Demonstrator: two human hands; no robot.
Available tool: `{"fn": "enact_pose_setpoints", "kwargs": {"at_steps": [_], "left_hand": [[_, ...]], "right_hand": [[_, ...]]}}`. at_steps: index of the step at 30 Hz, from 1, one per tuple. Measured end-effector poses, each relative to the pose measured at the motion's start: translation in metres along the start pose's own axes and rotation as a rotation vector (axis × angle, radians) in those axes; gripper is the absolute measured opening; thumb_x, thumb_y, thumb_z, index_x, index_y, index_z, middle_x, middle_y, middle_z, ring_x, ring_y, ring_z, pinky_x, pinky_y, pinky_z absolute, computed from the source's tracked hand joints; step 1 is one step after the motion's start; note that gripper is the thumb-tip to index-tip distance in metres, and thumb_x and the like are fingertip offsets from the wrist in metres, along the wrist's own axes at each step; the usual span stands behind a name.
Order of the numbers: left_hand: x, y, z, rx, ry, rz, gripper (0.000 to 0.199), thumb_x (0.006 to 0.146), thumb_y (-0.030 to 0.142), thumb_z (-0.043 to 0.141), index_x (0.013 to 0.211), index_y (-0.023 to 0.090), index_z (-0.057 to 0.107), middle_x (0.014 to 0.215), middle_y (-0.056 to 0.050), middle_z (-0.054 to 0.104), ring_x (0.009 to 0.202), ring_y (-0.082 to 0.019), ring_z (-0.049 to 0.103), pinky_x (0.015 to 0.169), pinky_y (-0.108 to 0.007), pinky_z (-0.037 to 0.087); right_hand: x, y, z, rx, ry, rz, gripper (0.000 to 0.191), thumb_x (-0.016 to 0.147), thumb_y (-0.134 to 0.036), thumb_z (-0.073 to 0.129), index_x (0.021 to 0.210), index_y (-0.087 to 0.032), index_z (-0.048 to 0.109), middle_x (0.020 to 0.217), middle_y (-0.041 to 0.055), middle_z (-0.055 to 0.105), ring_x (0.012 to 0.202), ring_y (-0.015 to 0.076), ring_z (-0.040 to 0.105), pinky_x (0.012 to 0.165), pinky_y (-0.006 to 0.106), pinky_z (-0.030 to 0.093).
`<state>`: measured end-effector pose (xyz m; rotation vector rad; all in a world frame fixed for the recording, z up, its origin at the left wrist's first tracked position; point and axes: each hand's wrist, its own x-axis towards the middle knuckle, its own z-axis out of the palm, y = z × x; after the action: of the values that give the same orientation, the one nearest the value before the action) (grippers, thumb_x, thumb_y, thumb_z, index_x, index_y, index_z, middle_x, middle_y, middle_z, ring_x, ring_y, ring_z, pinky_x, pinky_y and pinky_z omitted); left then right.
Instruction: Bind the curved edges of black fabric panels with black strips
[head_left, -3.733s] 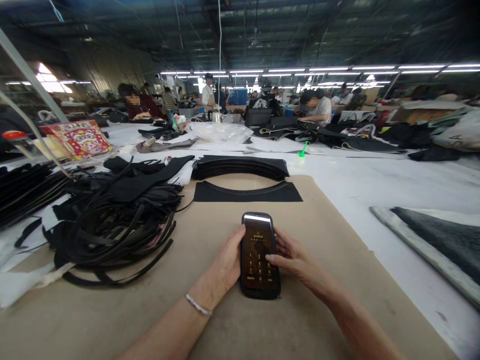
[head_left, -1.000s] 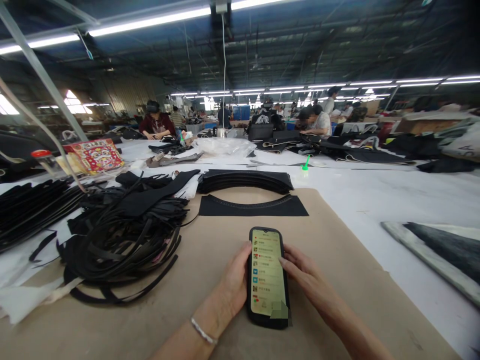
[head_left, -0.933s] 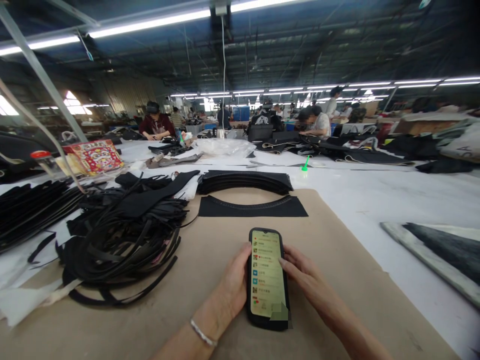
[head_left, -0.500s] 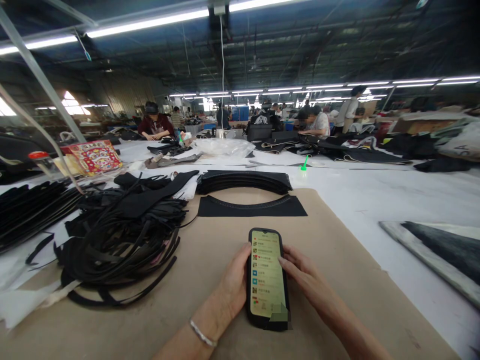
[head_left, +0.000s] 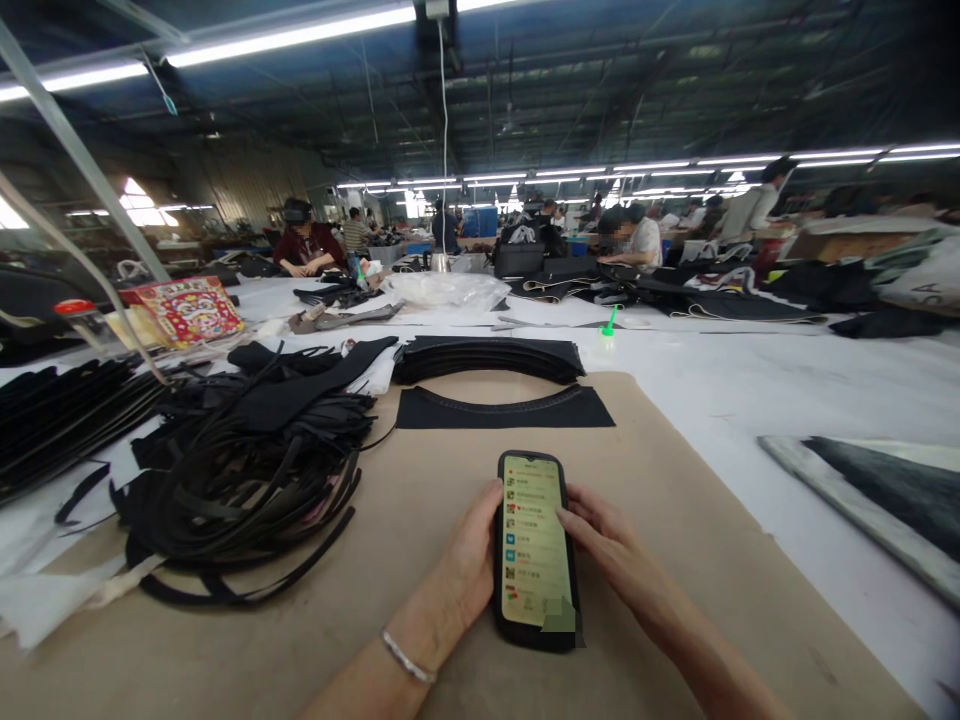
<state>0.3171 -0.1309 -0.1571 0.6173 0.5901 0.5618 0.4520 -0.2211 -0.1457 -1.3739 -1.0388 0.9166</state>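
Note:
A smartphone (head_left: 534,540) in a thick black case is held upright above the brown board, its lit screen showing a list. My left hand (head_left: 474,555) grips its left edge, thumb along the side; a silvery bracelet (head_left: 407,655) circles that wrist. On the opposite edge, my right hand (head_left: 606,535) supports the phone with its fingers, and the thumb rests at the screen's right side. Beyond the phone lies a flat black piece (head_left: 504,412) with a curved, stitched-looking edge. Behind that sits a stack of curved black pieces (head_left: 489,360).
Left of my hands is a tangled heap of black strips (head_left: 247,480). A brown board (head_left: 420,480) covers the white table (head_left: 720,400). A small green-tipped bottle (head_left: 608,325) stands farther back. At right lies a dark slab with a pale edge (head_left: 885,510). Several people work beyond.
Both hands keep the phone in nearly the same place, and its screen looks the same. In the background, a standing person in light clothing has moved to the right.

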Motion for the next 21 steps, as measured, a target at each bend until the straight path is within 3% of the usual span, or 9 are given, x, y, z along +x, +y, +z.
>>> {"fn": "enact_pose_setpoints", "kwargs": {"at_steps": [8,16,21], "left_hand": [[-0.0024,0.002,0.0028,-0.029,-0.016,-0.034,0.033,0.089,0.036,0.054,0.102,0.009,0.069,0.096,-0.013,0.071,0.09,-0.026,0.066,0.087,-0.037,0.049],[0.0004,0.0003,-0.0009,-0.038,-0.028,-0.036,0.033,0.092,0.034,0.051,0.101,0.009,0.068,0.093,-0.012,0.071,0.079,-0.021,0.065,0.078,-0.034,0.051],[0.0019,-0.0003,-0.0027,-0.053,-0.037,-0.037,0.03,0.091,0.034,0.052,0.1,0.01,0.068,0.095,-0.011,0.071,0.082,-0.021,0.065,0.081,-0.033,0.051]], "right_hand": [[0.0,0.0049,0.0006,0.048,-0.026,0.016,0.053,0.083,-0.052,0.063,0.125,-0.02,0.055,0.122,0.0109,0.062,0.11,0.0282,0.059,0.094,0.043,0.049],[0.0001,0.0052,0.0012,0.057,-0.003,0.041,0.053,0.079,-0.052,0.067,0.119,-0.019,0.058,0.121,0.0116,0.063,0.108,0.0288,0.061,0.092,0.043,0.05],[0.0,0.0067,0.0034,0.055,0.019,0.045,0.054,0.077,-0.053,0.068,0.118,-0.019,0.058,0.119,0.0116,0.064,0.108,0.0297,0.06,0.093,0.045,0.05]]}}
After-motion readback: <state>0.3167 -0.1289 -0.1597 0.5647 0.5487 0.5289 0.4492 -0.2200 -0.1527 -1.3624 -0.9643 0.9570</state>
